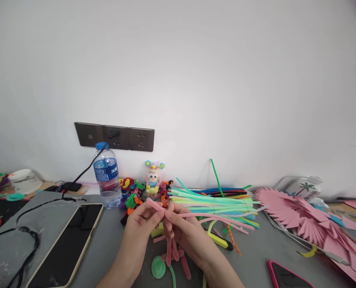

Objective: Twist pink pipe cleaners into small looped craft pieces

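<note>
Pink pipe cleaners (155, 205) are pinched between the fingertips of my left hand (139, 230) and my right hand (185, 228), which meet thumb to thumb. Long pink ends (214, 217) run out past my right hand to the right. Below my hands, bent pink pipe cleaner pieces (173, 252) are partly hidden by my fingers. A green pipe cleaner coil (158, 267) with a loose tail lies under them. Behind stands a small figure (153, 178) with big eyes and a hat, and a bundle of pale green pipe cleaners (211, 204) lies to its right.
On the left are a water bottle (106, 176), a black phone (67, 244) and a dark cable (28, 236). Folded pink paper (304, 220) spreads at the right, near a pink-edged phone (287, 276). A yellow cutter (220, 241) lies beside my right hand. Wall sockets (115, 137) sit behind.
</note>
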Demonstrator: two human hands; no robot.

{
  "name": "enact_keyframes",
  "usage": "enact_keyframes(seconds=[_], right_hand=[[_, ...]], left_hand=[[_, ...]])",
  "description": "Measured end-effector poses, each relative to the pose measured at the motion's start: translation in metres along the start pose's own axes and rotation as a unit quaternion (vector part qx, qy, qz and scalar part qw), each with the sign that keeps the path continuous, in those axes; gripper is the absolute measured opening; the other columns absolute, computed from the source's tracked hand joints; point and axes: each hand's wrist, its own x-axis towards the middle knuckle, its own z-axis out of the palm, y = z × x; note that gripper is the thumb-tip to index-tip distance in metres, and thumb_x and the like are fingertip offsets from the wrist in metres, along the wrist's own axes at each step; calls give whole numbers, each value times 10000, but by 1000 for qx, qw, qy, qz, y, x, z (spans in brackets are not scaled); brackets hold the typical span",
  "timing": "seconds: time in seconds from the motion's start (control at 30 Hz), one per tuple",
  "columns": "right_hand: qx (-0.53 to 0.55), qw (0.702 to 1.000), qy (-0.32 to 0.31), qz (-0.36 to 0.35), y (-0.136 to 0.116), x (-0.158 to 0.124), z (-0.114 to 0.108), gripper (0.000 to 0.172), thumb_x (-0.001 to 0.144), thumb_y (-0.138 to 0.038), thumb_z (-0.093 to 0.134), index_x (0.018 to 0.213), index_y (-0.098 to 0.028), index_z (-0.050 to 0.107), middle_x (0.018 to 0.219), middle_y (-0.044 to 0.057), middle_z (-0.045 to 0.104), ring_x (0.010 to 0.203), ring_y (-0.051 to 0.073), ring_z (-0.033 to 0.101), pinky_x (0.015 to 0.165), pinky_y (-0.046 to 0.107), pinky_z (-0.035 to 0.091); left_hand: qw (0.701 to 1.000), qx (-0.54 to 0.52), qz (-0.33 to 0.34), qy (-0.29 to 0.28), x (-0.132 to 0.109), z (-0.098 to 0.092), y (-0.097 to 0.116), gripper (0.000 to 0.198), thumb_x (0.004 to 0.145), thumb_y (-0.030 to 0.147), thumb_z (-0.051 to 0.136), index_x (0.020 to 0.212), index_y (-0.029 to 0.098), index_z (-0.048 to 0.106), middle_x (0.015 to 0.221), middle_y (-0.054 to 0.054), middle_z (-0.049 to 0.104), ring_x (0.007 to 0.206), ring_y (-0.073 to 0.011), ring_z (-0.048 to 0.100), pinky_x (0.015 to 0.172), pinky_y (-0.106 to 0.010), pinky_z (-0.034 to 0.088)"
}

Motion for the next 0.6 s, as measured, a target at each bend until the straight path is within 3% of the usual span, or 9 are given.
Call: enact_keyframes(seconds=[0.23, 0.33, 0.43, 0.6], right_hand=[[49, 997, -35, 46, -5, -4, -1, 348, 716, -320, 789, 632, -158, 492, 500, -67, 504, 403, 30, 379, 424, 154, 285], [35, 998, -35, 35, -5, -4, -2, 306, 725, -295, 785, 666, -153, 521, 511, -59, 535, 409, 34, 417, 431, 148, 323], [29, 999, -30, 22, -6, -3, -4, 261, 717, -281, 792, 751, -154, 566, 604, -33, 607, 466, 53, 515, 470, 151, 398], [17, 1000, -18, -14, -9, -2, -6, 210, 741, -226, 777, 796, -153, 588, 693, -5, 664, 546, 60, 577, 547, 151, 451]], left_hand=[[997, 24, 32, -60, -4, 2, 3, 198, 630, 334, 829, 686, 166, 741, 797, -44, 690, 794, -186, 626, 757, -306, 527], [998, 6, 23, -50, -6, 4, 7, 218, 619, 350, 834, 668, 167, 727, 790, -36, 680, 760, -167, 612, 682, -263, 517], [1000, -20, 13, -16, -4, 4, 8, 253, 607, 375, 839, 702, 172, 721, 722, -3, 647, 595, -91, 521, 558, -199, 465], [998, -60, 5, 26, 2, -2, 5, 254, 608, 338, 847, 750, 174, 714, 679, 36, 595, 527, -45, 421, 520, -161, 411]])
